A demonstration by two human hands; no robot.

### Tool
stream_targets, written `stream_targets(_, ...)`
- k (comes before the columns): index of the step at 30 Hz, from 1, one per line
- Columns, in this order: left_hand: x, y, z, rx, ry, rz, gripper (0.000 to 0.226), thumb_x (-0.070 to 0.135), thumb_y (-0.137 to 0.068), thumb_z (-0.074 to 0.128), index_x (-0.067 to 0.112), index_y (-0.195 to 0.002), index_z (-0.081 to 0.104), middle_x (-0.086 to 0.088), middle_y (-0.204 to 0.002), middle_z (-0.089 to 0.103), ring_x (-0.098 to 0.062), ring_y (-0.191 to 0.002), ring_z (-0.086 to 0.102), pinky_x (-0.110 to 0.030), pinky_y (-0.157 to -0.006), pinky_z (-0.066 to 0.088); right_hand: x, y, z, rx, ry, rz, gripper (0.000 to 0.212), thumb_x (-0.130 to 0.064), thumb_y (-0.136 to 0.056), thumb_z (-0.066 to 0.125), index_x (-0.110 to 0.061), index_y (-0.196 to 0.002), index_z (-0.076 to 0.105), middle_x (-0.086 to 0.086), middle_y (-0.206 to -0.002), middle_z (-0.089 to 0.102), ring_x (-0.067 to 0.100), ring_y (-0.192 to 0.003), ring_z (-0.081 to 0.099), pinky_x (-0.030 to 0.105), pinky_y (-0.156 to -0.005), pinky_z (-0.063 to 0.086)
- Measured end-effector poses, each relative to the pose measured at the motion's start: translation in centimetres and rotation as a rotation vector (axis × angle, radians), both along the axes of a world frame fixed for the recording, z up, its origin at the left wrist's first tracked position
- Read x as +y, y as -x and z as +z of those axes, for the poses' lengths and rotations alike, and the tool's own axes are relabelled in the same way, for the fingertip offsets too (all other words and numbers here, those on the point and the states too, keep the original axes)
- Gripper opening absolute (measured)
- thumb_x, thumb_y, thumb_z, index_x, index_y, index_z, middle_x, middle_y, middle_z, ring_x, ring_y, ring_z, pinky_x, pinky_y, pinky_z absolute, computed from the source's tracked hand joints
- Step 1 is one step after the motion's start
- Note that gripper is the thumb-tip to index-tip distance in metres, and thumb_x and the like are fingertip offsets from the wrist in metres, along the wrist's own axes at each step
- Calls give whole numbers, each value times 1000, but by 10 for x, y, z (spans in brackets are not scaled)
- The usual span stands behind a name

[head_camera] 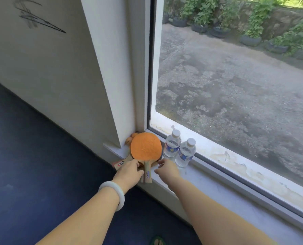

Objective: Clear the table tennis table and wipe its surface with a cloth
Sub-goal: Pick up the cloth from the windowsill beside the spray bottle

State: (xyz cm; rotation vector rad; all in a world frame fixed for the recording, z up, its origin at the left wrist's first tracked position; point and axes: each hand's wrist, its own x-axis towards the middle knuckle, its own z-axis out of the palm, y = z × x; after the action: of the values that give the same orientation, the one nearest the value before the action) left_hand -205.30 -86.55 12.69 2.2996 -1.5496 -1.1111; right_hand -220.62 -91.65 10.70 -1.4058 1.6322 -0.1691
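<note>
Through the head camera, most of my view is a large window (235,76) on the right, looking onto a patchy concrete yard (226,68) edged with leafy plants in dark tyres (249,40). On the left is a pale wall (46,64) with a dark scribble near the top. Below it lies a dark blue floor (23,165).

A white windowsill (218,193) runs along the foot of the glass, and the paint on the frame beside it is flaking. In the sill's left corner an orange-faced bat (146,147) lies flat with its wooden handle pointing toward me. It rests on a second bat (122,162), whose handle sticks out to the left over the sill's edge.

Just right of the bats, two clear water bottles stand upright and touch each other. The nearer bottle (185,153) is closer to me and the farther bottle (172,145) sits next to the bat's edge. Both have white caps and blue labels.

My left grip (129,171) lies over the spot where the two handles cross, fingers bent down onto them. I cannot tell whether it actually holds either handle. My right grip (167,169) hangs just above the sill between the top bat's handle and the nearer bottle, fingers loosely bent around nothing.

A white bangle (112,195) circles the left wrist. Small orange balls (129,140) are tucked into the corner behind the bats.
</note>
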Motion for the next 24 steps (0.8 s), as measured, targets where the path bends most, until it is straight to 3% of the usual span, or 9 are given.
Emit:
stream_targets(3,13,-30,14,-20,11,97,29,34,-97,57,19,-122,52,1,-117,54,-16,-103,56,-36,-91,51,-6,-40,12,0,38,166,31,-14,-93,62,-12,-123,55,7,-116,62,20,-95,58,28,-74,48)
stream_targets(7,40,-82,28,-86,28,249,31,35,-98,56,18,-122,53,1,-120,56,-18,-103,58,-35,-89,51,-1,-108,24,22,57,415,34,-20,-93,64,-13,-125,56,6,-118,63,22,-104,61,32,-89,51)
stream_targets(15,124,-205,49,-169,32,549,36,35,-99,55,18,-129,51,-1,-130,53,-21,-113,56,-37,-94,50,41,-253,50,39,107,808,45,-21,-91,67,-11,-133,55,5,-132,60,21,-121,57,20,-86,40)
stream_targets(20,177,-295,61,-222,38,666,35,35,-99,53,16,-129,51,-2,-131,51,-23,-115,55,-34,-89,48,75,-360,73,56,169,1017,60,-28,-94,62,-13,-148,41,5,-147,49,22,-132,50,26,-103,40)
stream_targets(24,214,-375,69,-244,0,682,38,37,-99,53,15,-129,47,-4,-131,48,-25,-116,53,-40,-94,49,100,-441,88,98,233,1158,70,-39,-97,59,-16,-155,28,4,-157,36,22,-136,45,28,-106,39)
